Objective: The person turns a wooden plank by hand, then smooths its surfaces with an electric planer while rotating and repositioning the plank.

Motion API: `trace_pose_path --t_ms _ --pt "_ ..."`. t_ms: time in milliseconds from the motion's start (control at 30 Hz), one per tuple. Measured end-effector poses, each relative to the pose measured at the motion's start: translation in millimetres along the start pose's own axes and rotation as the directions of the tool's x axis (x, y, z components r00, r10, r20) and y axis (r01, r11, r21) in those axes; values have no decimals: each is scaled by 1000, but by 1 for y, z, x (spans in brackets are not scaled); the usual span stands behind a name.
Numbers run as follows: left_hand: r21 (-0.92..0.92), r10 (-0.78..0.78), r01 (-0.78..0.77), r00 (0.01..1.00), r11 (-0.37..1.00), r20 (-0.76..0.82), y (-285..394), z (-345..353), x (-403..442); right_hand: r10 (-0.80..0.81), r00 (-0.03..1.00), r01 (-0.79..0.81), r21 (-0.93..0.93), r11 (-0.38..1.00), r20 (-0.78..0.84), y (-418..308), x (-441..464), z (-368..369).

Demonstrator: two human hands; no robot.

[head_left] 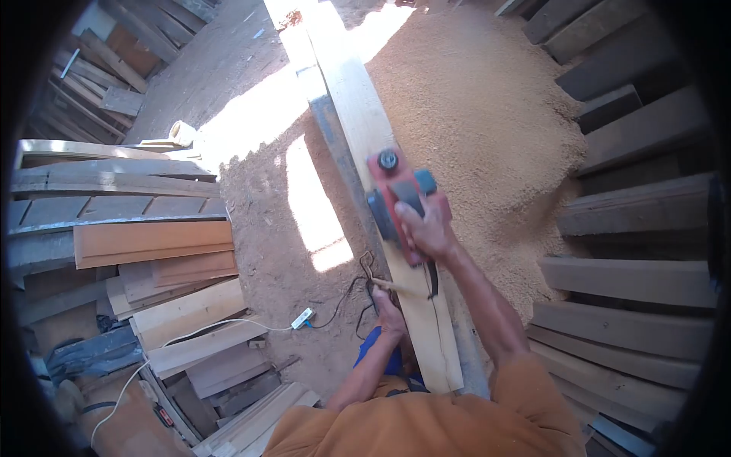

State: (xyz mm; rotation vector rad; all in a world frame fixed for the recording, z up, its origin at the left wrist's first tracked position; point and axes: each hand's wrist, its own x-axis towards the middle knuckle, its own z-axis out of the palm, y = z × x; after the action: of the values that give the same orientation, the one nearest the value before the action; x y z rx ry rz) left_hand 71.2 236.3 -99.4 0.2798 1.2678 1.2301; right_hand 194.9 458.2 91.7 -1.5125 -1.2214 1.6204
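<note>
My right hand point(428, 227) is closed around the handle of a red and black electric planer point(388, 183), which rests on a long pale wooden board point(354, 99). The board runs lengthwise away from my body, and a crack shows in its near end. At the board's left edge, my left hand point(388, 314) is closed, with most of its fingers hidden. Just above that hand, a thin light stick point(403, 289) crosses the board. A black cable point(432, 280) trails from the rear of the planer.
Sawdust and shavings point(464, 114) heap to the right of the board. Stacked planks point(624, 282) line the right side, and more boards point(156, 244) lie on the left. A white plug connector point(302, 318) with a cord lies on the dirt floor point(263, 282).
</note>
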Motion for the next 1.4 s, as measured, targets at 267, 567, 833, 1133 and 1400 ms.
trace_pose_path --t_ms 267,567,833,1133,1400 --pt "21 -691 712 688 702 -222 -2 -98 -66 80 996 -77 -82 994 33 145 -286 21" --pt "303 -547 633 771 712 -327 -33 -136 -74 -92 994 83 -139 987 -59 75 -135 35" --pt "252 -351 359 933 899 -80 18 -107 -39 -149 973 143 -49 989 -179 3 23 22" --pt "756 14 -148 983 637 180 -45 -134 -64 120 942 -31 274 961 -314 97 -258 -37" --pt "665 -342 95 905 740 251 -86 -80 -160 250 847 -153 236 960 -470 194 -459 -45"
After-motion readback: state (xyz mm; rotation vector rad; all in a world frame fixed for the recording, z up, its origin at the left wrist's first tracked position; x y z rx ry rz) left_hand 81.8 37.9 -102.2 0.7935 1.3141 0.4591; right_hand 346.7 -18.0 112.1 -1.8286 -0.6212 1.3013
